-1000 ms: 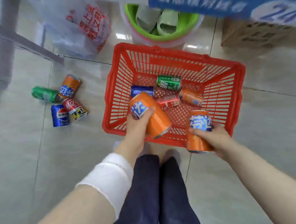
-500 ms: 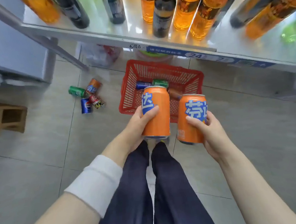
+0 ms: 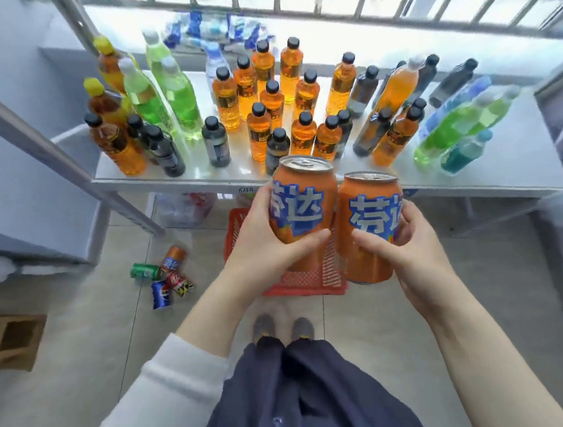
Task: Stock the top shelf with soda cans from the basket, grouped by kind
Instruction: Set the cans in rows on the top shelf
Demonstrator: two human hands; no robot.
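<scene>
Orange 芬达 left can [image 3: 305, 190] | left hand [image 3: 263, 249] grips it; right hand [image 3: 414, 248] grips right can [image 3: 364, 226], same label

Left forearm: wide white fabric band [image 3: 163, 393], soft knit look, bare arm on either side of it. Right forearm [image 3: 475, 349] uncovered. Left hand [image 3: 259, 246] and right hand [image 3: 410, 245] bare. Dark navy trousers [image 3: 291, 401], loose, creased. Grey shoes [image 3: 264, 325], rounded toes, small yellowish mark at the tongue.
</scene>
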